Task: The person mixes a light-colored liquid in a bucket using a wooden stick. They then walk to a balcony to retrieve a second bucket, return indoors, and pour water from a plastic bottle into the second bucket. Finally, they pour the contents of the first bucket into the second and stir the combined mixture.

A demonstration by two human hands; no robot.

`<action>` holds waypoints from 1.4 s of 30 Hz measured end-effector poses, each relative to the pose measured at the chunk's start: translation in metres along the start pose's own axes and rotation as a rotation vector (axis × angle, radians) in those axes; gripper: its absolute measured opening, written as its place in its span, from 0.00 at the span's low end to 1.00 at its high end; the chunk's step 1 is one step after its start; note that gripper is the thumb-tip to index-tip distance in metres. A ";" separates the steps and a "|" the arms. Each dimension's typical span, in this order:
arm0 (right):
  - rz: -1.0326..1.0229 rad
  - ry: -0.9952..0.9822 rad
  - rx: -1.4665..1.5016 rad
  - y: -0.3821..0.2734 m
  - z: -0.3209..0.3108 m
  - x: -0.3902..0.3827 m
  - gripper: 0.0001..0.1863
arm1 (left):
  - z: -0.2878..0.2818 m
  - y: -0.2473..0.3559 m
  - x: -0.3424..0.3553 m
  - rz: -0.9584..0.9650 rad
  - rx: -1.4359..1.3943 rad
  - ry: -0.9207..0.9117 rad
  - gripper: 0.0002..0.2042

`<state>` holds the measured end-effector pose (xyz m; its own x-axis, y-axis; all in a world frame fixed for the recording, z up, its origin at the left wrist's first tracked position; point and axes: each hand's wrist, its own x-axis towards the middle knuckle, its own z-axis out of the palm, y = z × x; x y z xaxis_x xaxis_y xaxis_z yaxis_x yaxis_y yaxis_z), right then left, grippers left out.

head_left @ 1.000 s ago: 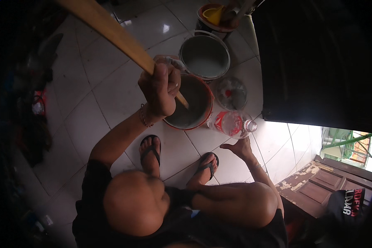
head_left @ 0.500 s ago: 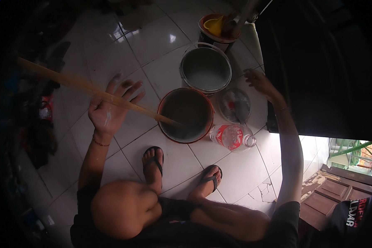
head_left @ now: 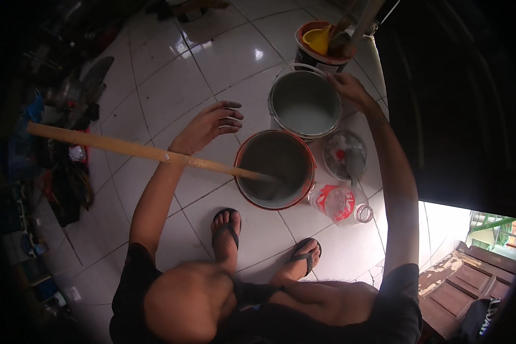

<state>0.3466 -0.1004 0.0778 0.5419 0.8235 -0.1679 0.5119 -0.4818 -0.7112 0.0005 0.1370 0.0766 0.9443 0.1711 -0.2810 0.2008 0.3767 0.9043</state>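
Observation:
My right hand (head_left: 350,90) grips the far right rim of a pale bucket (head_left: 275,117) with grey liquid in it; its fingertips are partly hidden. Nearer to me stands an orange-rimmed bucket (head_left: 240,150) holding darker grey liquid. From it a long wooden stick (head_left: 114,147) slants out to the left, crossing over my left wrist. My left hand (head_left: 214,121) hovers open above the floor tiles, left of the pale bucket, its fingers stretched to the right and smudged grey, nothing in them.
Right of the buckets are a round clear container (head_left: 350,143) with a red spot and a clear plastic bottle (head_left: 338,203) lying down. A third bucket (head_left: 321,60) behind holds a yellow scoop (head_left: 316,40) and tools. Clutter (head_left: 69,183) lines the left; a dark panel (head_left: 447,114) stands right.
My right hand has moved from the air beside the pale bucket onto its rim. My left hand has swung rightward and turned past the stick. The view has shifted slightly.

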 end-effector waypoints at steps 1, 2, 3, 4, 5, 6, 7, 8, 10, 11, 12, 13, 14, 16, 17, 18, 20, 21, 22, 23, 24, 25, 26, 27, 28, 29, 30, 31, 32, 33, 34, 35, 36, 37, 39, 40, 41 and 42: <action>-0.028 0.040 -0.001 0.001 0.003 -0.005 0.29 | 0.002 -0.001 0.015 -0.025 0.082 0.022 0.21; -0.056 0.080 -0.001 0.001 0.006 -0.009 0.29 | 0.005 -0.001 0.030 -0.059 0.142 0.015 0.23; 0.013 0.050 0.025 0.004 0.000 -0.015 0.28 | 0.014 0.000 0.049 -0.092 0.197 -0.008 0.24; 0.069 0.012 0.067 0.005 -0.002 -0.017 0.27 | 0.020 0.002 0.058 -0.130 0.261 -0.012 0.26; 0.126 -0.027 0.108 0.005 -0.001 -0.017 0.27 | 0.025 0.000 0.066 -0.111 0.290 -0.019 0.26; 0.144 -0.036 0.128 0.007 -0.001 -0.020 0.26 | 0.032 -0.004 0.076 -0.091 0.320 -0.039 0.27; 0.162 -0.045 0.149 0.009 -0.001 -0.022 0.26 | 0.034 -0.005 0.082 -0.071 0.349 -0.058 0.27; 0.181 -0.054 0.171 0.012 0.000 -0.023 0.25 | 0.034 -0.005 0.087 -0.062 0.359 -0.026 0.28; 0.161 -0.054 0.291 0.026 0.002 -0.023 0.27 | 0.039 -0.003 0.093 -0.055 0.373 0.019 0.29; 0.150 -0.053 0.351 0.033 0.003 -0.025 0.28 | 0.043 -0.003 0.093 -0.045 0.356 0.038 0.29; 0.158 -0.059 0.379 0.034 0.003 -0.026 0.28 | 0.047 0.000 0.091 -0.032 0.341 0.063 0.29; 0.165 -0.065 0.407 0.035 0.004 -0.027 0.28 | 0.050 -0.001 0.090 -0.020 0.326 0.089 0.29; 0.172 -0.072 0.434 0.035 0.004 -0.027 0.28 | 0.049 -0.005 0.093 -0.035 0.337 0.103 0.29; 0.175 -0.062 0.427 0.037 0.006 -0.026 0.26 | 0.048 -0.006 0.096 -0.058 0.364 0.136 0.30; 0.177 -0.058 0.423 0.038 0.007 -0.026 0.25 | 0.048 -0.008 0.097 -0.054 0.367 0.139 0.31; 0.177 -0.046 0.406 0.033 0.007 -0.025 0.25 | 0.050 -0.004 0.095 -0.051 0.372 0.148 0.31; 0.176 -0.024 0.371 0.023 0.008 -0.028 0.25 | 0.050 -0.005 0.095 -0.039 0.372 0.155 0.31; 0.186 0.029 0.367 0.024 0.011 -0.028 0.25 | 0.050 -0.007 0.098 -0.026 0.368 0.151 0.31; 0.196 0.081 0.362 0.026 0.014 -0.029 0.24 | 0.049 -0.008 0.100 -0.013 0.364 0.148 0.31; 0.206 0.134 0.356 0.028 0.016 -0.029 0.24 | 0.048 -0.009 0.101 0.005 0.377 0.154 0.31; 0.211 0.118 0.371 0.026 0.017 -0.030 0.24 | 0.046 -0.011 0.102 0.020 0.389 0.161 0.30; 0.215 0.102 0.386 0.023 0.018 -0.030 0.24 | 0.044 -0.012 0.103 0.034 0.402 0.167 0.29; 0.221 0.087 0.400 0.022 0.019 -0.031 0.24 | 0.042 -0.012 0.105 0.050 0.396 0.175 0.29; 0.219 0.123 0.426 0.021 0.021 -0.033 0.24 | 0.041 -0.011 0.108 0.068 0.389 0.177 0.29; 0.217 0.161 0.450 0.021 0.023 -0.036 0.23 | 0.041 -0.010 0.111 0.085 0.381 0.179 0.30; 0.216 0.199 0.475 0.020 0.026 -0.038 0.23 | 0.040 -0.008 0.113 0.101 0.386 0.176 0.28; 0.236 0.190 0.477 0.015 0.027 -0.039 0.22 | 0.040 -0.006 0.115 0.116 0.391 0.177 0.27; 0.256 0.182 0.478 0.007 0.026 -0.040 0.22 | 0.039 -0.005 0.116 0.130 0.397 0.177 0.25; 0.276 0.174 0.479 0.001 0.024 -0.041 0.21 | 0.037 -0.003 0.119 0.153 0.411 0.187 0.24; 0.272 0.176 0.478 -0.004 0.023 -0.040 0.21 | 0.034 0.000 0.120 0.178 0.428 0.203 0.24; 0.267 0.178 0.476 -0.008 0.021 -0.039 0.21 | 0.031 0.003 0.121 0.202 0.446 0.220 0.23; 0.262 0.179 0.476 -0.012 0.021 -0.038 0.21 | 0.029 0.006 0.121 0.222 0.422 0.222 0.24; 0.256 0.205 0.468 -0.014 0.019 -0.039 0.21 | 0.029 0.008 0.124 0.244 0.395 0.216 0.26; 0.249 0.230 0.461 -0.016 0.018 -0.041 0.21 | 0.029 0.010 0.126 0.266 0.368 0.211 0.27; 0.238 0.263 0.455 -0.026 0.015 -0.046 0.21 | 0.030 0.018 0.126 0.292 0.512 0.219 0.27; 0.236 0.272 0.457 -0.033 0.013 -0.049 0.21 | 0.031 0.023 0.125 0.306 0.583 0.224 0.27; 0.233 0.280 0.459 -0.040 0.010 -0.052 0.21 | 0.033 0.027 0.122 0.346 0.657 0.220 0.26; 0.202 0.255 0.447 -0.045 0.006 -0.057 0.22 | 0.037 0.034 0.118 0.388 0.732 0.218 0.26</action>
<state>0.2889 -0.1235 0.1157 0.7726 0.6027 -0.1997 0.0786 -0.4029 -0.9119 0.1278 0.1367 0.0860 0.9250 0.3657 0.1035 0.0622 -0.4143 0.9080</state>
